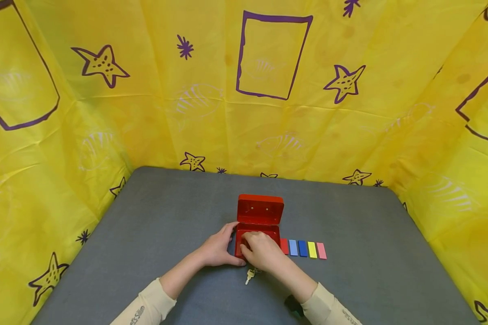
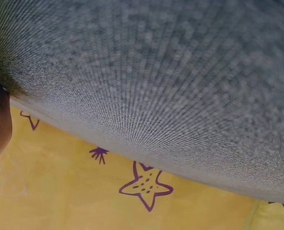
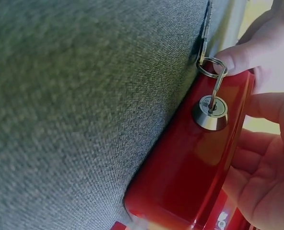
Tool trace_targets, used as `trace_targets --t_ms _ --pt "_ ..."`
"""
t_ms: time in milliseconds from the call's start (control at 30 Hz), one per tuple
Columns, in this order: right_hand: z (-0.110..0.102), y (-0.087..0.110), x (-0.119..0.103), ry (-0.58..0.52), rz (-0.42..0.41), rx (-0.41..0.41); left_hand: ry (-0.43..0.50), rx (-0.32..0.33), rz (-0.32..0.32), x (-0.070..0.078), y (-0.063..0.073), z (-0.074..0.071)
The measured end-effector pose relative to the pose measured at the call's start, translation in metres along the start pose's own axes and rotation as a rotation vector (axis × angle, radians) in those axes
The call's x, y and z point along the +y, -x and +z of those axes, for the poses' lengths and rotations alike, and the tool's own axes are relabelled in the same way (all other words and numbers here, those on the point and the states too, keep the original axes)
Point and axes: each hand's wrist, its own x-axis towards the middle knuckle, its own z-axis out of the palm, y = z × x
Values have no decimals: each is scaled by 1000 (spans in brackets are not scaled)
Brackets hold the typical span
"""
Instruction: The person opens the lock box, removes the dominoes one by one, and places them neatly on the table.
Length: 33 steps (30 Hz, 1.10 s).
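A small red cash box [image 1: 239, 243] stands on the grey table with its lid [image 1: 260, 210] raised. My left hand [image 1: 218, 248] holds the box's left side, thumb at the front corner and fingers toward the back. My right hand [image 1: 262, 250] reaches over the front rim, its fingers down inside the box. I cannot tell whether those fingers hold something. One key [image 3: 218, 88] sits in the round lock [image 3: 211, 114] on the box's front. A ring [image 3: 204, 72] links it to a second key [image 1: 250, 276], which lies in front of the box.
Right of the box is a row of coloured blocks: red [image 1: 284, 246], light blue [image 1: 293, 248], dark blue [image 1: 302, 248], yellow [image 1: 312, 249] and pink [image 1: 321, 251]. A dark object [image 1: 293, 306] lies by the right sleeve. Yellow patterned cloth [image 1: 211, 126] hangs around the table.
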Motion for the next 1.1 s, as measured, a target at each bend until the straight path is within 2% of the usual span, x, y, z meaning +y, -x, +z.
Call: trace_targets --t_ms 433,667,900,1100 --pt "-1 -3 0 -73 -2 -19 5 3 -5 0 1 0" --pt "-6 -1 11 -71 30 -9 -8 -6 -37 1 1 1" --pt "-8 2 26 -53 51 -5 -16 -8 -39 2 0 1" --pt "-7 2 31 -69 80 -46 -9 -16 -54 3 0 1"
